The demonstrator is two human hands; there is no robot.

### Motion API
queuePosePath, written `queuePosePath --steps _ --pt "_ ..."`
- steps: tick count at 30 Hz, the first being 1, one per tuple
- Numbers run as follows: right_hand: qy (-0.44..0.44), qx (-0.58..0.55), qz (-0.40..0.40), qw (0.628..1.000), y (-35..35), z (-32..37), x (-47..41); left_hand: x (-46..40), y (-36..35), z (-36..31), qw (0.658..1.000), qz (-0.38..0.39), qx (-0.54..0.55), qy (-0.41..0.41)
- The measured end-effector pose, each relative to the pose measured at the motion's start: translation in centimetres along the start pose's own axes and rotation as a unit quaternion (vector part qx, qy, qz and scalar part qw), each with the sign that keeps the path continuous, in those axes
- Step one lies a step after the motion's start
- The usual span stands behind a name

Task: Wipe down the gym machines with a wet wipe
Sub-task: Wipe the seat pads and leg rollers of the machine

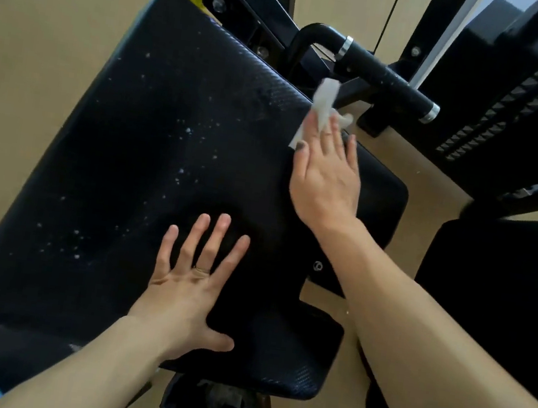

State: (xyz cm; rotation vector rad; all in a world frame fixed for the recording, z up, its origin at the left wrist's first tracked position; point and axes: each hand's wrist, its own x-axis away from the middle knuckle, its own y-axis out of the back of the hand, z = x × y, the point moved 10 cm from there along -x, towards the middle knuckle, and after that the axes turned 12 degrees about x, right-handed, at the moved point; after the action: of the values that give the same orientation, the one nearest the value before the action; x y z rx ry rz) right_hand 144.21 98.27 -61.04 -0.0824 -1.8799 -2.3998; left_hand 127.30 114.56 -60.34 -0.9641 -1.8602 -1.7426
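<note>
White, crumpled wet wipe [323,102] at the right edge of the big black, textured vinyl pad [148,166], pressed there under the straight fingers of the right hand [327,174]; nothing curled round it, so a flat press rather than a clench, probably to drag the cloth along the pad's rim. Partly bunched, one flap lifted off past the pad edge toward the black foam-covered handle bar [386,75], another corner peeking out beside the thumb. Left hand [191,282] spread flat, fingers straight, near the pad's lower edge, holding nothing, likely steadying the pad against the push. Pad itself tilted, dotted with pale specks and droplets across its middle and lower-left part, apparently not yet wiped. Below the pad, a dark bin [215,407] with crumpled stuff inside.
</note>
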Motion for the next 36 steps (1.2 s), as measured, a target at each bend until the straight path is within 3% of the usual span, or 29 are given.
queuePosePath --steps 2,3,7,9,11,14,17,21,23,27,29,31,34,36 --pt "-0.073 -0.027 0.023 0.997 -0.3 0.1 -0.5 0.0 0.1 -0.1 1.000 0.002 0.004 0.000" --pt "-0.058 -0.034 0.021 0.998 0.1 2.3 -0.6 0.0 0.1 0.0 1.000 0.004 0.005 0.003" --pt "0.205 -0.012 -0.021 0.979 1.7 13.3 -0.7 0.0 0.0 0.0 1.000 0.006 0.006 0.004" --pt "0.236 0.002 -0.018 0.972 1.9 14.0 -1.7 0.1 0.1 0.0 1.000 0.007 0.004 0.003" --pt "0.197 0.020 -0.022 0.980 1.4 11.8 -2.2 0.0 0.0 0.0 1.000 0.009 -0.001 0.007" --pt "0.036 0.028 -0.012 0.999 -0.1 3.8 0.6 0.1 -0.1 0.0 1.000 0.018 -0.005 0.009" --pt "-0.110 -0.017 0.021 0.994 -1.8 -4.0 6.0 0.2 0.0 0.0 1.000 0.011 -0.010 0.008" --pt "-0.216 -0.078 0.023 0.973 -1.6 -3.4 5.0 0.3 -0.1 -0.1 1.000 0.027 -0.011 0.009" --pt "-0.166 -0.088 0.006 0.982 -0.1 1.3 1.5 0.2 -0.2 0.0 1.000 0.027 -0.002 0.010" --pt "0.117 -0.058 -0.013 0.991 2.4 13.9 -3.2 0.1 0.0 -0.1 0.999 0.032 0.018 0.001" --pt "0.193 -0.017 -0.018 0.981 2.3 14.6 -3.1 0.1 0.0 -0.1 0.999 0.036 0.026 0.001" --pt "0.186 0.022 -0.020 0.982 1.7 10.9 -2.5 0.2 0.0 -0.2 0.999 0.030 0.030 0.001" --pt "0.067 0.027 0.003 0.997 0.9 3.9 -1.1 0.4 -0.1 -0.1 0.999 0.023 0.032 -0.002" --pt "0.019 -0.002 0.019 1.000 0.7 3.9 -1.6 0.3 0.0 -0.1 0.999 0.015 0.036 -0.005"
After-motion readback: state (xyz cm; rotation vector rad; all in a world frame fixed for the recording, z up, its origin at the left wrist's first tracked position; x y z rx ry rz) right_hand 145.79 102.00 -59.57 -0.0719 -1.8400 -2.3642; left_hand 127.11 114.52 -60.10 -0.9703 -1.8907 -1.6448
